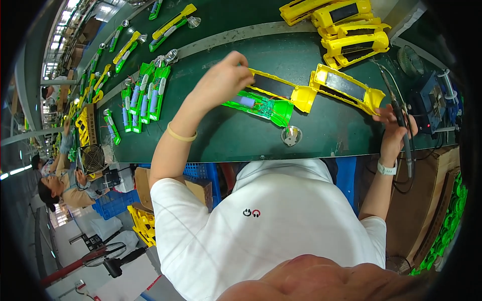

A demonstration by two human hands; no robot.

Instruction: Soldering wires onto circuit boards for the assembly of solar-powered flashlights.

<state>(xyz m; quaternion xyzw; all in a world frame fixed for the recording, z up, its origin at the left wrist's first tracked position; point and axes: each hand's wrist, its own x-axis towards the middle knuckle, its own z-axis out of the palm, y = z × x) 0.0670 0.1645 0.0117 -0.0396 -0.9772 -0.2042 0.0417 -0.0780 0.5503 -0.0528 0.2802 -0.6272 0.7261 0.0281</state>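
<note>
White shirt [281, 215] bears two small printed emblems [246, 212]. Two yellow casings [346, 86], one opened green casing [263, 107] on the bench [201, 143] between hands. Right hand [394, 132] grips one soldering iron [399, 112]; left hand [226, 79] bunched at a yellow casing's end, cannot tell whether holding.

The person wears a loose white T-shirt [301, 220] with short, wide sleeves [175, 208]. A small print [251, 213] on the chest shows two round marks in black and red. A thin tan band [181, 134] circles the left forearm, a pale strap [387, 168] the right wrist. The hands [226, 78] are bare.
</note>
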